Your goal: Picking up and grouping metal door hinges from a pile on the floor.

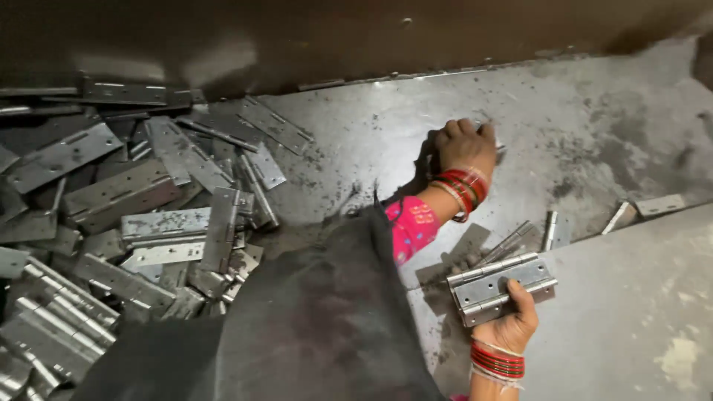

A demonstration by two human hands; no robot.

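My right hand (512, 321), with red bangles at the wrist, grips a stack of silver metal hinges (499, 288) resting on the steel surface, thumb on top. My left hand (466, 146), on a pink-sleeved arm with red bangles, reaches further out. Its fingers are curled down on the steel sheet over a small hinge (499, 147), of which only a sliver shows. A large heap of the same hinges (141, 223) lies to the left.
A few loose hinges (553, 229) lie just beyond the stack, and two more (642, 209) lie at the right by the edge of a raised grey plate (639, 312). Dark cloth (319, 319) covers the lower middle. A dark metal wall (297, 37) runs along the back.
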